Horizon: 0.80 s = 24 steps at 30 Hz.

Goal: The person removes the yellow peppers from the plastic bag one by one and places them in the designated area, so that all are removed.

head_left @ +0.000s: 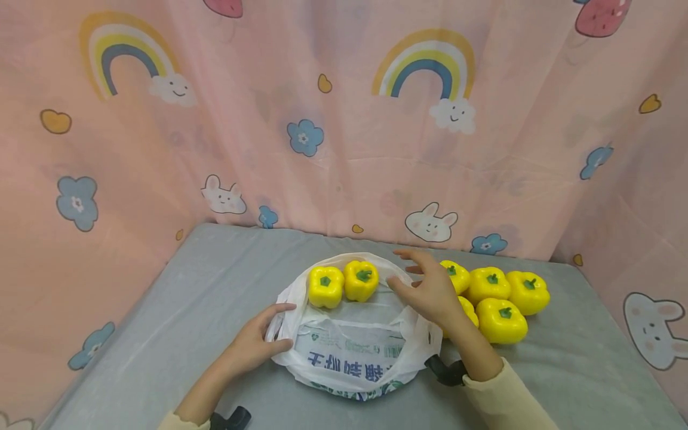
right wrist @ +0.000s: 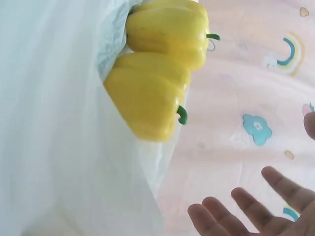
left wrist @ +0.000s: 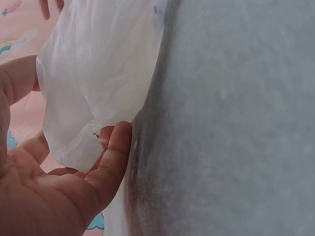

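A white plastic bag (head_left: 352, 352) with blue print lies with its mouth spread wide. Inside it, toward the back, are two yellow bell peppers, the left one (head_left: 325, 287) and the right one (head_left: 361, 280), side by side with green stems. My left hand (head_left: 258, 339) grips the bag's left side, its fingers and thumb around the thin plastic (left wrist: 93, 83) in the left wrist view. Over the bag's right rim hovers my right hand (head_left: 430, 289), fingers spread and nothing in it. In the right wrist view its fingertips (right wrist: 199, 216) are apart from the peppers (right wrist: 147, 93).
Several more yellow bell peppers (head_left: 502, 321) stand grouped to the right of the bag, some partly hidden by my right hand and forearm. Everything rests on a grey cloth-covered table (head_left: 161, 310). A pink patterned curtain (head_left: 344, 179) hangs behind and along both sides.
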Motion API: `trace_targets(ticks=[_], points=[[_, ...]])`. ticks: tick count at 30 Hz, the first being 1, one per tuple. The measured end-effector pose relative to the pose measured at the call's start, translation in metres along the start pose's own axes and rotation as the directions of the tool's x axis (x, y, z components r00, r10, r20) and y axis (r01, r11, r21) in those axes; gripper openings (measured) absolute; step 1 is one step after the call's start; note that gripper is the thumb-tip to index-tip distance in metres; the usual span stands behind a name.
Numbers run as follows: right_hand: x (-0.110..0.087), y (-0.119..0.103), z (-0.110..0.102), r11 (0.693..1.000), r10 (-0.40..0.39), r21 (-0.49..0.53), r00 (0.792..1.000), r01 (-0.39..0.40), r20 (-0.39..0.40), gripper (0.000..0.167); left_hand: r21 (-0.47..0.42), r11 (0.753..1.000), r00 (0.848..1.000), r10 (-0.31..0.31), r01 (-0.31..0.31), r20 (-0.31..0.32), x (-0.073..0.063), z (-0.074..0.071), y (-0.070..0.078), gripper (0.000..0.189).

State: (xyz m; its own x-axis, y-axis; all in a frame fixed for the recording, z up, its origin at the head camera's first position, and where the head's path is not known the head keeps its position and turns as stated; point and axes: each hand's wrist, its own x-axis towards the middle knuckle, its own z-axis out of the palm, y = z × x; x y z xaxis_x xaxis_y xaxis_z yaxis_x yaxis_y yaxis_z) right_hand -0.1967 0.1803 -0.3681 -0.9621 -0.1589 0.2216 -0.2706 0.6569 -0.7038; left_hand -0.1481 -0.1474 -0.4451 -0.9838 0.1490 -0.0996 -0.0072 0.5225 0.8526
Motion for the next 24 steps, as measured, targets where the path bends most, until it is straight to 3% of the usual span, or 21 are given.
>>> trace_targets(ticks=[6,24], points=[[0.012,-0.003,0.018,0.998,-0.057,0.023,0.997,0.056,0.059,0.055,0.005,1.0,1.0,-0.01,0.01,-0.005,0.0,0.001,0.002,0.062],[0.036,0.005,0.055,0.996,-0.001,-0.083,0.989,0.013,0.146,0.058,0.0,1.0,1.0,-0.014,0.014,-0.007,0.002,0.002,0.001,0.061]])
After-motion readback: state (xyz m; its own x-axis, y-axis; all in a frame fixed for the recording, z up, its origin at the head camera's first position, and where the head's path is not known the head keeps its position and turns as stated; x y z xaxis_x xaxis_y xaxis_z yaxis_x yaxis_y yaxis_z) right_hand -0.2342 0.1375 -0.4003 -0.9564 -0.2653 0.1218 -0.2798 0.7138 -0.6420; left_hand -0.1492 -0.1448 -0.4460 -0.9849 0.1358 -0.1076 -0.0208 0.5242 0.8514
